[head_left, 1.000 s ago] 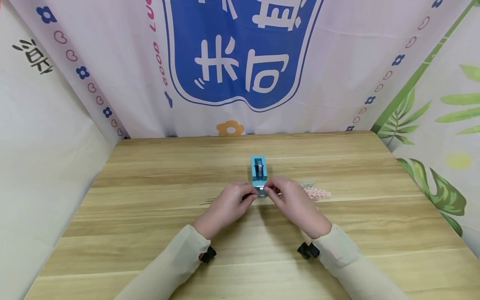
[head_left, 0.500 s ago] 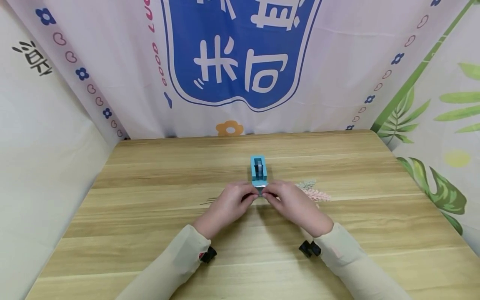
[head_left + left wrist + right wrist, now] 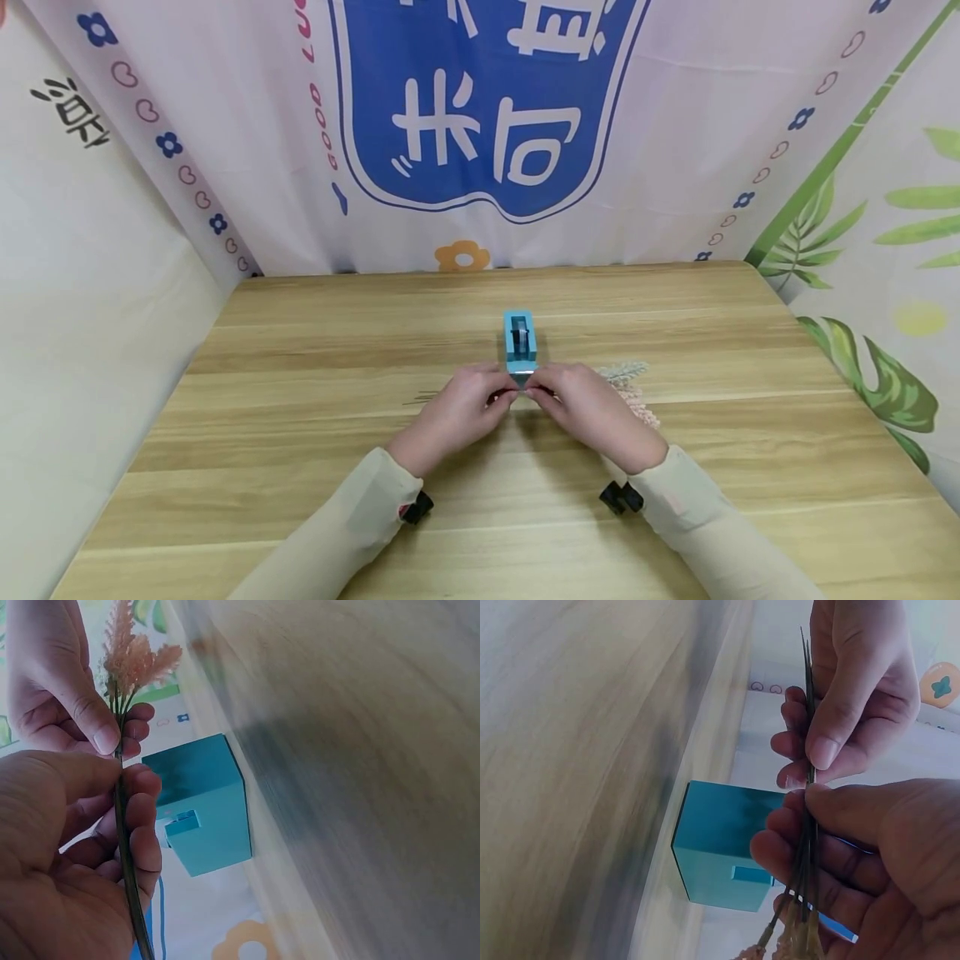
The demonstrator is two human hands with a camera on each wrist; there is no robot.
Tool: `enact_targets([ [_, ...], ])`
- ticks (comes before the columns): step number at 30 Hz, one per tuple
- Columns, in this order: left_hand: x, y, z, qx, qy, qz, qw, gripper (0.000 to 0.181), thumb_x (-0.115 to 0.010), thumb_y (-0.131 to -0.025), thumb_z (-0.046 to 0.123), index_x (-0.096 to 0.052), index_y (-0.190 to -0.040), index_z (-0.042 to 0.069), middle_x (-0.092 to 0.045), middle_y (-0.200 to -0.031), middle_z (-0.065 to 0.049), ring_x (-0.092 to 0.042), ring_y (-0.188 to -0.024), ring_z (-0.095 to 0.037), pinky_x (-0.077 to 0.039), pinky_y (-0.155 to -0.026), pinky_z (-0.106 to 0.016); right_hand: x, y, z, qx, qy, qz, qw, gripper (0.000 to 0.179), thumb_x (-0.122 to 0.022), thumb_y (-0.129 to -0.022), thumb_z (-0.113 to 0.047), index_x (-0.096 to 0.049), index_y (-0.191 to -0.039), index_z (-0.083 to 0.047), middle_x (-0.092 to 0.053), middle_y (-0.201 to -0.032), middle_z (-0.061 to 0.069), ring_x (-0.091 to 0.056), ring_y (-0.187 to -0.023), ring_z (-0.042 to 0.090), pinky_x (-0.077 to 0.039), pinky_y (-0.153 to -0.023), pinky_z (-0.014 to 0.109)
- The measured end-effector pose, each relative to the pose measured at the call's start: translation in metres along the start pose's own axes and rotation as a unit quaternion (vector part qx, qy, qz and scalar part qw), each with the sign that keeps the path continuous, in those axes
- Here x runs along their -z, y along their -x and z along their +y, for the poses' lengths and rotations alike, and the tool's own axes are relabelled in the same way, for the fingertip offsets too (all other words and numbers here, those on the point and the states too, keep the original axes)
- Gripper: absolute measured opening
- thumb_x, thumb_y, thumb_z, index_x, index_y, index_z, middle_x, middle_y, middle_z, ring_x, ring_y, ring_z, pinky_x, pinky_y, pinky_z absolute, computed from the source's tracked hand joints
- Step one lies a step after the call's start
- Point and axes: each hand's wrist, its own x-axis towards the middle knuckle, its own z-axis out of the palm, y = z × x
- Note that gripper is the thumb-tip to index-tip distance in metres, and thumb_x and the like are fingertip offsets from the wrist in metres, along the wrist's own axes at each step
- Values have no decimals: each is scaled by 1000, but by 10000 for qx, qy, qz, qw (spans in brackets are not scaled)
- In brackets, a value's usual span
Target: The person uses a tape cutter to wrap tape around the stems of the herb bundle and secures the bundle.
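My left hand [image 3: 468, 404] and right hand [image 3: 588, 408] meet at the middle of the table, both pinching one bunch of flowers [image 3: 630, 392]. Its pink and pale green heads stick out past the right hand. In the left wrist view the dark stems [image 3: 124, 840] run across the left palm, thumb and forefinger pinching them. The right wrist view has the right thumb [image 3: 840, 801] pressing the stems against the fingers, close beside the left fingertips. A small shiny bit shows at the left fingertips; whether it is tape I cannot tell. A blue tape dispenser [image 3: 520, 342] stands just beyond the hands.
The wooden table [image 3: 315, 358] reaches back to a printed cloth [image 3: 247, 167] hung behind it. A clear roll sits in the dispenser. Black wrist cameras [image 3: 621, 497] hang under both sleeves.
The right fingers have come a little closer to the left ones. The flower heads have turned, the pink ones swinging toward me and the green ones reaching further right. The dispenser stays in place.
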Motion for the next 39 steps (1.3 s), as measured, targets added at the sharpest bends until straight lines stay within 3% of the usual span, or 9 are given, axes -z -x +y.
enact_targets([
  [10, -1, -1, -1, 102, 133, 33, 9999, 8, -71, -99, 6, -78, -101, 4, -75, -100, -5, -67, -88, -14, -58, -78, -30, 1, -1, 0, -138, -138, -192, 9996, 10, -67, -104, -16, -76, -103, -12, -73, -92, -4, -54, -72, 6, -47, -68, 24],
  [20, -3, 1, -1, 127, 81, 102, 9998, 6, -72, -98, 6, -77, -102, 6, -75, -101, -3, -66, -89, -14, -58, -80, -32, 2, -4, 1, -39, -130, -590, 9982, 18, -60, -107, -14, -77, -110, -7, -77, -104, 6, -65, -87, 10, -57, -81, 35],
  [24, -3, 2, -1, 161, 114, 78, 9998, 6, -72, -98, 6, -77, -101, 6, -73, -100, -2, -63, -88, -14, -56, -79, -31, 2, -4, 1, -5, -52, -708, 9975, 17, -60, -107, -13, -76, -110, -6, -75, -103, 5, -62, -85, 9, -55, -79, 33],
  [30, -5, 1, -1, 271, 208, -19, 9994, 6, -72, -98, 7, -77, -101, 6, -69, -95, -2, -60, -84, -15, -52, -74, -25, 1, -5, 1, -65, 41, -726, 9973, 14, -63, -106, -14, -74, -105, -7, -72, -98, 0, -57, -80, 8, -52, -74, 29],
  [39, -6, -2, -4, 400, 192, -179, 9989, 10, -69, -101, 10, -78, -103, 5, -67, -94, -3, -54, -80, -11, -49, -72, -23, -2, -6, -1, -132, 293, -554, 9979, 7, -69, -101, -13, -75, -101, -10, -74, -98, 0, -65, -84, 9, -57, -78, 31],
])
